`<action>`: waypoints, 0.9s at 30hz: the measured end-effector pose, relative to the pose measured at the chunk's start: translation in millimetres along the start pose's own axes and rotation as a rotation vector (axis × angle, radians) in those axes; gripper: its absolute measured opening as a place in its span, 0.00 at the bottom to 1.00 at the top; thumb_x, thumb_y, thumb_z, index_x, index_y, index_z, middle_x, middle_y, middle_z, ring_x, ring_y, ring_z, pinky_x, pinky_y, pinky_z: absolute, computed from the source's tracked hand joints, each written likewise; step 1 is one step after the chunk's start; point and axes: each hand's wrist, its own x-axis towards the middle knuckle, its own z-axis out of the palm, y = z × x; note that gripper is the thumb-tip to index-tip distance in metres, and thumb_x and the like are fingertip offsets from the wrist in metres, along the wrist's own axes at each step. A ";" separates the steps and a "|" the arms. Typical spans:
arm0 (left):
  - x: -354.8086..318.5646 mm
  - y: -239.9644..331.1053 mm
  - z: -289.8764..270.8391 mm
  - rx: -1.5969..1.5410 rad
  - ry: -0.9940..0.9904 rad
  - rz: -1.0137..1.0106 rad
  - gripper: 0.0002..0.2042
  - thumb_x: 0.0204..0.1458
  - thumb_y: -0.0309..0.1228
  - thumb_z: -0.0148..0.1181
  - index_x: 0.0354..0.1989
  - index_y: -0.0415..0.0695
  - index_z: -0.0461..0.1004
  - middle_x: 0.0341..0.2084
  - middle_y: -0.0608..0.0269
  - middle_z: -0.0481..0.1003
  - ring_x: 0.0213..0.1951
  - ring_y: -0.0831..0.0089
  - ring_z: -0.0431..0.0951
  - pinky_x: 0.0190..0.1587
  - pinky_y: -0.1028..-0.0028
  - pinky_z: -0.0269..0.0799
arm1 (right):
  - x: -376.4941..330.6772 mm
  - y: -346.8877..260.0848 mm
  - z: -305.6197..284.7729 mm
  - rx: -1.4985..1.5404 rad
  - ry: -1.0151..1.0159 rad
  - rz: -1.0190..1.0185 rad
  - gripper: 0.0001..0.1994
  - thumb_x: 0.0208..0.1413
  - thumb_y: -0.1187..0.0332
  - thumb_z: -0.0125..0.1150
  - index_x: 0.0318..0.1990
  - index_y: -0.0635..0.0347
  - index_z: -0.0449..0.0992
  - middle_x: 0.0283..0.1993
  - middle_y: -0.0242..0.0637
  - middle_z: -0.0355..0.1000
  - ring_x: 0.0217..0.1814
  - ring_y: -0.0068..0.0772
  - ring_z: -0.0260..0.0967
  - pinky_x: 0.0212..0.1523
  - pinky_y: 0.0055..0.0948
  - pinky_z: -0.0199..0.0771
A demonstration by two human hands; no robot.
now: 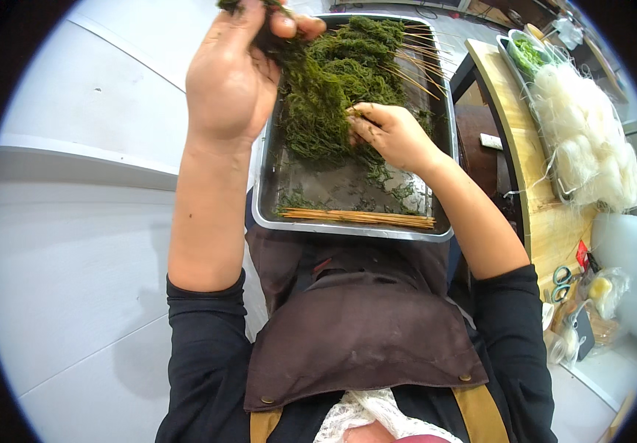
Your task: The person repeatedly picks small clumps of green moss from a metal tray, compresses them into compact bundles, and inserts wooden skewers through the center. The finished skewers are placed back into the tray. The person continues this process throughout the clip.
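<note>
— What's holding everything up?

— A steel tray [278, 214] sits on the person's lap, over a brown apron [355, 325]. To the right stands a wooden table [514, 125] with a light edge.

— What lies in the tray?

— A heap of dark green stringy seaweed [333, 96] fills the far half. A bundle of bare bamboo skewers [359, 217] lies along the near rim, and more skewers [414, 70] poke out of the greens at the far right. Loose green scraps dot the wet bottom.

— And on the table?

— A big pile of white noodles in clear wrap [588, 140], with a small tray of greens [529, 53] behind it. Blue-handled scissors [560, 283] and some bags lie at the near end.
</note>
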 end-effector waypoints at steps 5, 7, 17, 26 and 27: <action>14.1 17.5 -12.7 -0.097 -0.023 0.135 0.14 0.74 0.36 0.44 0.38 0.42 0.71 0.27 0.67 0.71 0.37 0.68 0.75 0.52 0.63 0.75 | -33.9 4.9 -13.7 -0.098 -0.142 0.251 0.13 0.72 0.62 0.56 0.50 0.64 0.79 0.30 0.35 0.80 0.32 0.21 0.76 0.38 0.29 0.77; 13.6 15.5 -15.8 -0.112 0.001 0.084 0.13 0.73 0.36 0.44 0.38 0.42 0.71 0.27 0.67 0.71 0.37 0.68 0.75 0.52 0.63 0.75 | -48.4 15.9 -17.5 -0.212 -0.203 0.335 0.13 0.71 0.61 0.56 0.48 0.62 0.80 0.30 0.37 0.81 0.32 0.30 0.78 0.38 0.34 0.77; 5.6 3.5 -10.4 -0.054 0.030 -0.054 0.12 0.73 0.37 0.46 0.43 0.42 0.71 0.30 0.63 0.74 0.40 0.63 0.78 0.54 0.60 0.76 | -104.4 20.5 -21.6 -0.619 -0.164 0.193 0.14 0.62 0.67 0.63 0.53 0.60 0.77 0.51 0.48 0.79 0.49 0.55 0.79 0.52 0.47 0.79; -23.7 -38.5 5.1 -0.243 -0.120 -0.175 0.13 0.74 0.36 0.43 0.49 0.39 0.71 0.34 0.61 0.77 0.48 0.60 0.79 0.60 0.56 0.75 | -47.3 -51.9 -3.1 0.091 0.452 -0.219 0.21 0.60 0.66 0.72 0.58 0.60 0.75 0.56 0.42 0.77 0.57 0.37 0.76 0.60 0.34 0.77; -29.5 -43.8 10.2 -0.275 -0.091 -0.198 0.14 0.73 0.37 0.44 0.49 0.39 0.71 0.34 0.62 0.77 0.47 0.60 0.79 0.60 0.57 0.75 | -38.5 -54.1 3.9 0.206 0.415 -0.192 0.26 0.60 0.64 0.72 0.63 0.61 0.71 0.60 0.43 0.76 0.61 0.36 0.74 0.64 0.35 0.73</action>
